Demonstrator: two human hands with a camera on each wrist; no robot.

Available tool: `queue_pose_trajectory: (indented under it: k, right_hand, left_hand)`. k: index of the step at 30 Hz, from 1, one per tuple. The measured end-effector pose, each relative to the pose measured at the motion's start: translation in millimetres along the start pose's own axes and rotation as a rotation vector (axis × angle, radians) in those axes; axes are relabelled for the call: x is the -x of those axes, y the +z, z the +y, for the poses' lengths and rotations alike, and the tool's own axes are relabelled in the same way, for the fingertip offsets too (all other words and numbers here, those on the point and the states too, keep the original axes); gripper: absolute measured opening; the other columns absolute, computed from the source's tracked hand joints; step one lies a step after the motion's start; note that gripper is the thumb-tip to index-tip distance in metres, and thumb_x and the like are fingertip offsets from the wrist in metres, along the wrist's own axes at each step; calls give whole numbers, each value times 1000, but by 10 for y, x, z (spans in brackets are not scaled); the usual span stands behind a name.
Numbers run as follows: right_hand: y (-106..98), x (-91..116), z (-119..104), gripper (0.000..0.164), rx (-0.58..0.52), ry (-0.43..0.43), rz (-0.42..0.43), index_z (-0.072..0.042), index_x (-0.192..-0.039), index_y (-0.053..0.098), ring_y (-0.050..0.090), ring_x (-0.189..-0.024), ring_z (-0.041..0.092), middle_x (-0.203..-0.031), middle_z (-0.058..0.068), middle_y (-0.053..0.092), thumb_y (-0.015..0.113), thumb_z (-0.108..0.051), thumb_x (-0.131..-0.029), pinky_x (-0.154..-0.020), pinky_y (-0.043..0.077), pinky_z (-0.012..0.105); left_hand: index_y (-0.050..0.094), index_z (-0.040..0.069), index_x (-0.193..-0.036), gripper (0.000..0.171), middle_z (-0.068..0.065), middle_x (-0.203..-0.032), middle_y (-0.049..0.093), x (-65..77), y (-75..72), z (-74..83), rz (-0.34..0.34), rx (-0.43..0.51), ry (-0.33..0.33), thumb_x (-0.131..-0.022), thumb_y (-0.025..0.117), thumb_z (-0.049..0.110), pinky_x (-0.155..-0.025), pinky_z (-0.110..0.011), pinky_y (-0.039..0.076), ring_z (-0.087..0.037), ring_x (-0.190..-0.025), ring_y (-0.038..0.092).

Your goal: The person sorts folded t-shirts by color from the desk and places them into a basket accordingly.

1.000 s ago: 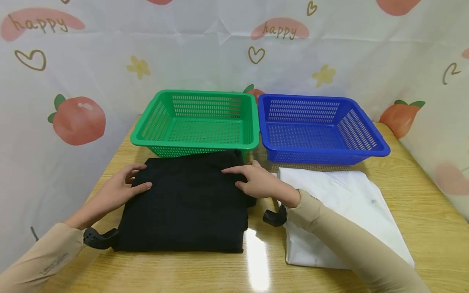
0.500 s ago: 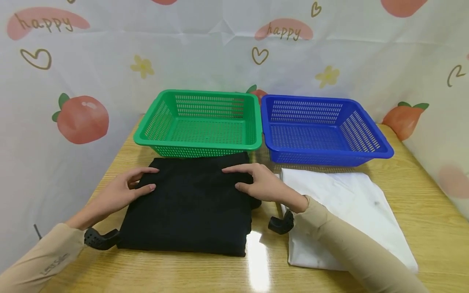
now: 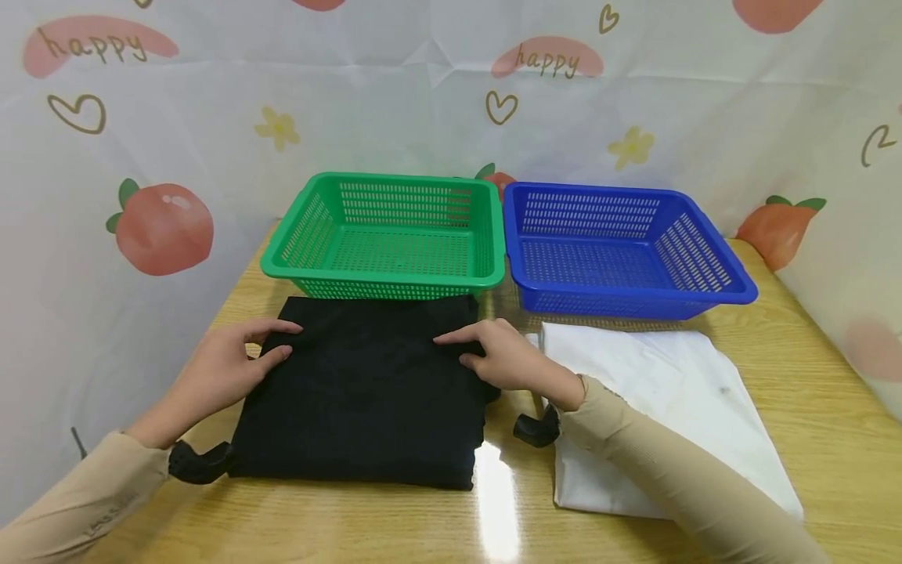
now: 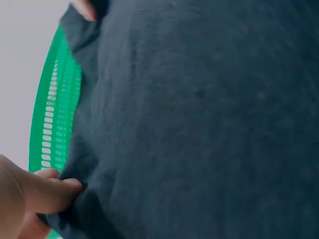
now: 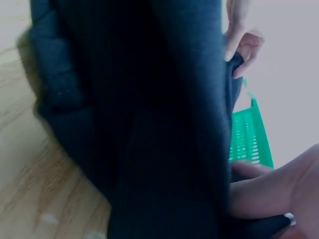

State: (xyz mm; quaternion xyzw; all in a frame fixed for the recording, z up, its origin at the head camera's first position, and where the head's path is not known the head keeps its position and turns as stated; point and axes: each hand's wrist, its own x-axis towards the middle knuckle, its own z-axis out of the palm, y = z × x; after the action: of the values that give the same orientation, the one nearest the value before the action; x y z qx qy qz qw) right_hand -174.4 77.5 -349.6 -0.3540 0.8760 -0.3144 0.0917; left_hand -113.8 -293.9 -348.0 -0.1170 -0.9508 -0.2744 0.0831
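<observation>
A folded black cloth (image 3: pixel 366 392) lies on the table in front of the green basket (image 3: pixel 383 278). My left hand (image 3: pixel 229 360) is at its left side, and in the left wrist view the thumb and fingers pinch the cloth's edge. At the right side, my right hand (image 3: pixel 509 356) holds the cloth between thumb and fingers, with the index finger stretched over the top. Layered folds of the black cloth (image 5: pixel 164 124) show in the right wrist view. The cloth hides some fingertips.
A blue basket (image 3: pixel 599 298) stands right of the green one; both have slotted walls. A folded white cloth (image 3: pixel 648 376) lies in front of the blue basket, partly under my right forearm. Printed fabric (image 3: pixel 395 110) hangs behind the wooden table (image 3: pixel 338 521).
The black cloth's raised back right part has come down, and its back edge now lies straighter. Both hands stay at its sides with small shifts; the view has moved slightly.
</observation>
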Motion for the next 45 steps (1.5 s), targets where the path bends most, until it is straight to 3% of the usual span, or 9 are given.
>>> queue_pose_trajectory:
  k: [4, 8, 11, 14, 17, 19, 27, 32, 45]
  right_hand:
    - [5, -16, 43, 41, -153, -28, 74, -21, -124, 71, 29, -48, 7, -59, -4, 50, 66, 3, -91, -52, 32, 25]
    - [-53, -6, 31, 40, -414, 12, 103, -24, -124, 72, 28, -44, 12, -50, -3, 36, 67, 0, -92, -48, 31, 24]
    - [-168, 3, -62, 40, -621, 47, 64, -22, -126, 70, 54, -53, 18, -46, 4, 37, 67, 0, -92, -58, 48, 26]
    - [-292, -25, -177, 42, -842, 56, 3, -14, -130, 67, 67, -96, 28, -80, 14, 67, 66, 3, -92, -85, 54, 40]
    - [-392, -87, -265, 43, -1042, 40, -47, -6, -135, 61, 59, -116, 33, -128, 16, 61, 63, 6, -93, -91, 51, 45]
    - [-462, -122, -319, 44, -1132, 35, -63, -4, -136, 60, 57, -118, 36, -137, 16, 55, 62, 7, -93, -92, 50, 47]
    - [-749, -297, -434, 44, -1102, 2, 0, -6, -133, 63, 60, -113, 36, -136, 15, 55, 66, 5, -91, -88, 52, 44]
    - [-899, -418, -328, 44, -1106, -9, 26, -6, -135, 61, 56, -119, 34, -140, 11, 52, 64, 4, -93, -91, 51, 43]
    - [-1289, -629, -6, 46, -1179, -4, 84, -9, -137, 60, 47, -128, 31, -145, 9, 43, 61, 5, -93, -97, 46, 43]
  left_hand:
    - [72, 16, -118, 26, -9, -91, 70, -5, -49, 36, 20, 36, -19, -92, 72, 15, -51, -32, 47, -26, -67, 64]
    - [71, 19, -122, 29, -9, -112, 69, 10, -197, 19, -4, 202, -107, -93, 71, 25, -51, -30, 40, -18, -82, 62]
    - [67, 19, -128, 35, -6, -107, 71, 29, -351, 10, -40, 303, -162, -94, 70, 27, -56, -30, 38, -15, -78, 56]
    - [63, 14, -132, 38, -4, -99, 72, 34, -499, 21, -38, 399, -184, -95, 68, 21, -61, -24, 48, -15, -78, 61]
    - [60, 7, -134, 39, -3, -103, 72, 11, -642, 30, -22, 540, -190, -96, 66, 11, -73, -27, 56, -17, -88, 67]
    - [59, 5, -135, 41, 1, -96, 71, -19, -729, 30, -11, 637, -187, -95, 66, 5, -72, -24, 55, -15, -85, 65]
    - [58, 4, -136, 44, 3, -66, 28, -247, -915, 65, 11, 852, -185, -93, 67, 1, -55, -22, 34, -12, -63, 43]
    - [56, 5, -138, 47, -2, -80, 54, -466, -922, 93, -27, 940, -181, -93, 68, 2, -81, -23, 53, -16, -95, 63]
    - [58, 6, -138, 48, -6, -123, 66, -1067, -976, 207, -91, 1078, -109, -91, 67, -3, -83, -26, 53, -17, -105, 64]
